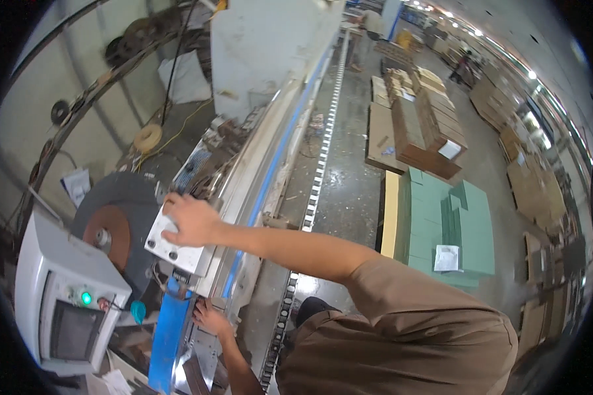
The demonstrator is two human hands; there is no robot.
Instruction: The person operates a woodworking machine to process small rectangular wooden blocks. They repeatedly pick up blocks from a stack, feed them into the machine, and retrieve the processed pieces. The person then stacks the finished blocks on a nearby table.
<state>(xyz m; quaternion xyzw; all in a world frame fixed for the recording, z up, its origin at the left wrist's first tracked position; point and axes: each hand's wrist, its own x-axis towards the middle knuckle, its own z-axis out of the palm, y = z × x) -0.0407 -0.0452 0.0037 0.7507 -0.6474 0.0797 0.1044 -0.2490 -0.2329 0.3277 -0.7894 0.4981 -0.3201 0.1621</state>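
A machine [255, 181] is lining the workshop floor [349, 155], its white block [190, 259] sitting under the spread right hand [194, 222]; the left hand [211, 318] is resting curled, hold unclear.

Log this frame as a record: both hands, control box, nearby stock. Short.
right hand: spread on top of a pale metal block
left hand: by the blue panel, grip unclear
control box: green light lit, dark screen
stock: green stack, white paper on it
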